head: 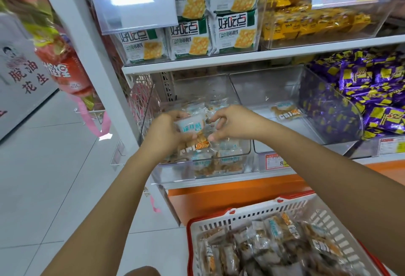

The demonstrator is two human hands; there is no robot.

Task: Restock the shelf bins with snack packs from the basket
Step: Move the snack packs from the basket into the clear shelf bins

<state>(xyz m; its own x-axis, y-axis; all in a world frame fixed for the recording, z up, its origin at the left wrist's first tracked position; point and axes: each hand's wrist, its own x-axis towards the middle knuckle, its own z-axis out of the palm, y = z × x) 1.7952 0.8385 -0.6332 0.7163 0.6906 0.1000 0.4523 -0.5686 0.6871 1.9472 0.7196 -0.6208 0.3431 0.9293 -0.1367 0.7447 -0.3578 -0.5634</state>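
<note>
Closest to the camera, below and to the right of the hands, is the white basket (241, 216) with a red rim. It's loaded with a pile of clear-wrapped snacks (274, 245).

Above that, both hands are up together on one snack pack (190, 127). The left hand (166, 127) has its fingers curled round the pack's left side, and the right hand (232, 122) is pinching at its right edge. The pack is held just over the clear shelf bin (175, 171), which already has a layer of the same packs (219, 163) under and behind the hands.

Just right of the hands is another clear bin (274, 91) holding a single pack (286, 111). Further right is a heap of purple packs (372, 100).

On the shelf above the hands there are green-and-white cracker packs (232, 32), with yellow packs (306, 21) to their right.
</note>
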